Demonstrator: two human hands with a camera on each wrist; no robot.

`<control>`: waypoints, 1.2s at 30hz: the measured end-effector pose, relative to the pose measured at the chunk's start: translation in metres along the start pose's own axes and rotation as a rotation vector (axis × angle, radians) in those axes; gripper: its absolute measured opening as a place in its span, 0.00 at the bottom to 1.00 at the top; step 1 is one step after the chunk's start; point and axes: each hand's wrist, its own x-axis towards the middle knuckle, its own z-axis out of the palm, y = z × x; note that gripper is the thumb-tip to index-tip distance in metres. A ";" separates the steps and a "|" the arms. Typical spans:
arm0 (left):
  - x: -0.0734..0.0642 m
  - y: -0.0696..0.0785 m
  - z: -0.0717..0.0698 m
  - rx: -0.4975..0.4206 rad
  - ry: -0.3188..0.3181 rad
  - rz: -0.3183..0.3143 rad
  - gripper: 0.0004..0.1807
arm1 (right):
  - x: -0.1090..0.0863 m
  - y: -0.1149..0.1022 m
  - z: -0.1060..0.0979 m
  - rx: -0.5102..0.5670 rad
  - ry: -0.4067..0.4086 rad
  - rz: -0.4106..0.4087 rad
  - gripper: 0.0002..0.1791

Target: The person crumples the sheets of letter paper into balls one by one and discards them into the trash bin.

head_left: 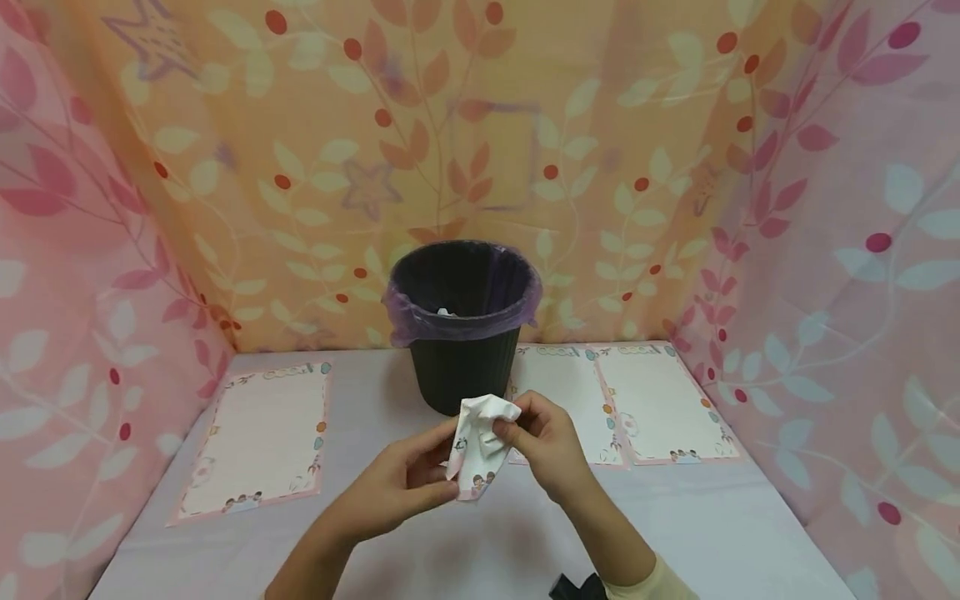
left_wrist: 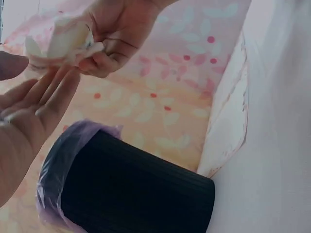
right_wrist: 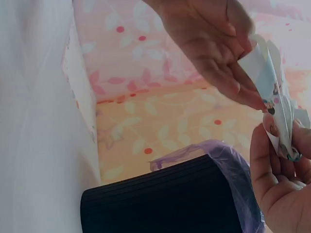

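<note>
Nearest us, at the bottom edge of the head view: a pale sleeve (head_left: 651,583) on the right arm, beside a small black object (head_left: 579,588) we cannot identify, cut off by the frame. Largest first from there. Leaf-patterned cloth, yellow behind (head_left: 322,208) and pink at both sides, walls in a pale table (head_left: 360,392). Toward its far edge we note an upright black bin (head_left: 465,367), a purple liner (head_left: 408,325) folded over the rim. Three bordered sheets lie flat: one (head_left: 262,437) left of the bin, two (head_left: 558,383) (head_left: 667,408) side by side at right, the inner partly hidden by bin and hand. Left hand (head_left: 393,483): narrow pinch, thumb and fingertips on one edge of a crumpled sheet (head_left: 480,446). Right hand (head_left: 551,446): fingers curled, gripping the opposite side. We place that sheet above the table, nearer us than the bin and apart from it. Smallest: a white scrap (head_left: 445,312) inside the bin.
</note>
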 end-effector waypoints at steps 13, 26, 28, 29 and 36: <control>0.001 -0.005 0.010 0.012 0.372 0.029 0.21 | -0.007 0.002 0.013 0.009 -0.210 -0.078 0.07; 0.006 -0.006 0.016 -0.157 0.721 -0.009 0.10 | -0.008 -0.002 0.018 -0.251 -0.228 -0.322 0.36; 0.005 -0.006 0.020 -0.101 0.678 0.007 0.11 | -0.010 -0.002 0.021 -0.193 -0.156 -0.268 0.28; 0.004 -0.006 0.022 -0.057 0.645 0.019 0.12 | -0.010 -0.002 0.021 -0.151 -0.126 -0.219 0.25; 0.003 -0.005 0.023 0.151 0.393 0.144 0.23 | -0.009 -0.008 0.019 0.093 -0.038 0.057 0.14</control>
